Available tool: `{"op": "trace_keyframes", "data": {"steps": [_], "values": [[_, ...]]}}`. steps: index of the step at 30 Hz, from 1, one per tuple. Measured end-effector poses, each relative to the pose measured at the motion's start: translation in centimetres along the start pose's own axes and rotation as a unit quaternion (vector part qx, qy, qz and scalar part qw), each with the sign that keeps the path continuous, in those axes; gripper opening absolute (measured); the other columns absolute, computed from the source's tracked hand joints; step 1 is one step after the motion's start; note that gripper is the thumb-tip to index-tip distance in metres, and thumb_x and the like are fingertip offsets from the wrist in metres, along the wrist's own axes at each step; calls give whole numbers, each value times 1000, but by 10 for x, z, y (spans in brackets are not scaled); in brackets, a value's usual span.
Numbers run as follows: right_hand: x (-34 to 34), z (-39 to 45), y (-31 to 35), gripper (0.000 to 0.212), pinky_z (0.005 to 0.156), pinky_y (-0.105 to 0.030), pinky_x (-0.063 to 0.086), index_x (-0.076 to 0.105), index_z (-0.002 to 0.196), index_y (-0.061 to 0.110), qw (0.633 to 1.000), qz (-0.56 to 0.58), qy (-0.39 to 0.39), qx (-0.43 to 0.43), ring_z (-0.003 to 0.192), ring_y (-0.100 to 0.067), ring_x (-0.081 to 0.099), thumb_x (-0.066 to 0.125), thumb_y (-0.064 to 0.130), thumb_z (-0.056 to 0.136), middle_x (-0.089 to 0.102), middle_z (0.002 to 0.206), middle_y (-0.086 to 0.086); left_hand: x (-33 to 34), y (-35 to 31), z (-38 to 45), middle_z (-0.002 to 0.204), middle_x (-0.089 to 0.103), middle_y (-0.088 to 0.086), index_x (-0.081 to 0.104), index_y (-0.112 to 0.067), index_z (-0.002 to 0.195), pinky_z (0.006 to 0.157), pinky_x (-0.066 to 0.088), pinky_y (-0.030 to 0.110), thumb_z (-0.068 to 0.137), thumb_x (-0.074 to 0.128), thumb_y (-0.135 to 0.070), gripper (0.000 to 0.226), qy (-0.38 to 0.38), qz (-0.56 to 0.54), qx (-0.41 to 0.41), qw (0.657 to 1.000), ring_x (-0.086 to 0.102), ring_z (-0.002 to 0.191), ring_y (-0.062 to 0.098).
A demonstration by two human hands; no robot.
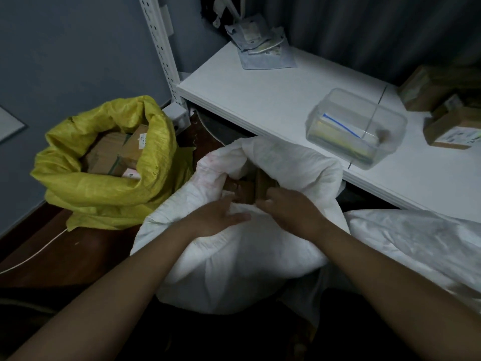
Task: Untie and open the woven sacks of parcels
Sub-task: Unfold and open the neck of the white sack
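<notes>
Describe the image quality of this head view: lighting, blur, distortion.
Head view: dim and unevenly lit, the white shelf brightest, the lower frame near black around the forearms; wide-angle bending curves the shelf edge and upright; soft throughout, with motion blur on the clear plastic box and both hands at the white sack.

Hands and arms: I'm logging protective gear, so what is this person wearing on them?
Nothing visible. The left hand and right hand are bare, without gloves, rings, or a watch. Both forearms are uncovered too; no sleeve reaches into view.
</notes>
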State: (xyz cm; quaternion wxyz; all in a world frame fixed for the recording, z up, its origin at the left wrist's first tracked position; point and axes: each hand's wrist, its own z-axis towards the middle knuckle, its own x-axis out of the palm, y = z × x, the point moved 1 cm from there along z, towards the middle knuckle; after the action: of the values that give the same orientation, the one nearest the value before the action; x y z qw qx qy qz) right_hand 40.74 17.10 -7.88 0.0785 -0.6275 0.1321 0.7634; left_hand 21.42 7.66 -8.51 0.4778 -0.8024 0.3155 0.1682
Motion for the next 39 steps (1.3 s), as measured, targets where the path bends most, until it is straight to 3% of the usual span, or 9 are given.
{"op": "trace_keyframes", "data": {"steps": [4, 7, 13, 18, 20, 25, 31, 35, 39], "values": [[1, -11, 12, 68, 63, -30, 45, 52, 135, 27, 999, -33, 42, 9, 77, -23, 55, 74, 35, 71, 55, 97, -9, -2, 6, 0, 95, 69, 2, 70, -16, 96, 82, 48, 31, 87, 61, -41, 28, 9, -30, 56, 998, 65, 90, 19], [-7, -9, 22, 65, 101, -35, 40, 33, 145, 31, 969, 166, 118, 140, 119, -20, 49, 44, 62, 89, 48, 137, -3, 8, -2, -13, 92, 70, 1, 73, -17, 93, 78, 46, 27, 88, 51, -46, 37, -103, 104, 133, 980, 64, 86, 16], [7, -8, 33, 28, 45, -26, 42, 72, 91, 11, 999, -8, -21, -44, 54, -24, 57, 80, 13, 64, 59, 65, -6, 4, 14, -31, 113, 59, -16, 59, -29, 121, 94, 40, 19, 70, 77, -49, 57, -29, -30, 19, 999, 55, 107, 3], [1, -13, 49, 31, 72, -36, 46, 69, 106, 16, 998, -10, -47, -29, 78, -23, 60, 56, 33, 82, 67, 91, -2, 6, 16, -33, 110, 68, -2, 70, -22, 107, 95, 43, 27, 76, 68, -53, 44, -30, 59, 43, 997, 61, 105, 15], [-6, -5, 61, 31, 59, -32, 50, 69, 108, 14, 999, 40, -19, -10, 68, -22, 64, 67, 24, 79, 69, 83, -4, 7, 4, -35, 111, 68, 1, 69, -22, 109, 93, 44, 30, 84, 60, -50, 39, -82, 161, 28, 983, 61, 105, 18], [-9, 4, 56, 25, 80, -37, 53, 70, 112, 14, 938, 279, 25, 205, 93, -24, 67, 53, 20, 94, 72, 103, -8, 15, 14, -74, 102, 66, 5, 67, -15, 104, 89, 43, 37, 76, 52, -56, 51, -418, 147, 89, 892, 60, 97, 24], [-9, 6, 56, 20, 78, -23, 47, 73, 104, 9, 838, 419, 29, 348, 93, -24, 65, 56, 14, 94, 71, 101, -10, 42, 43, -95, 144, 43, 10, 41, -20, 142, 111, 19, 56, 76, 37, -73, 85, -314, 220, 17, 923, 38, 133, 32], [-16, 1, 61, 26, 71, 3, 38, 66, 118, 11, 820, 444, 17, 361, 98, -10, 61, 57, 12, 94, 66, 110, 1, 7, 45, -69, 95, 67, 13, 59, -9, 123, 86, 46, 44, 85, 44, -40, 52, -322, 235, 121, 909, 64, 87, 34], [-15, 3, 69, 41, 95, -11, 35, 55, 132, 27, 862, 350, 17, 366, 116, -9, 51, 55, 40, 93, 56, 119, 13, -33, 38, -30, 79, 63, 13, 67, -8, 99, 54, 47, 32, 66, 79, -7, 35, -304, 293, 162, 892, 63, 65, 31]]}}
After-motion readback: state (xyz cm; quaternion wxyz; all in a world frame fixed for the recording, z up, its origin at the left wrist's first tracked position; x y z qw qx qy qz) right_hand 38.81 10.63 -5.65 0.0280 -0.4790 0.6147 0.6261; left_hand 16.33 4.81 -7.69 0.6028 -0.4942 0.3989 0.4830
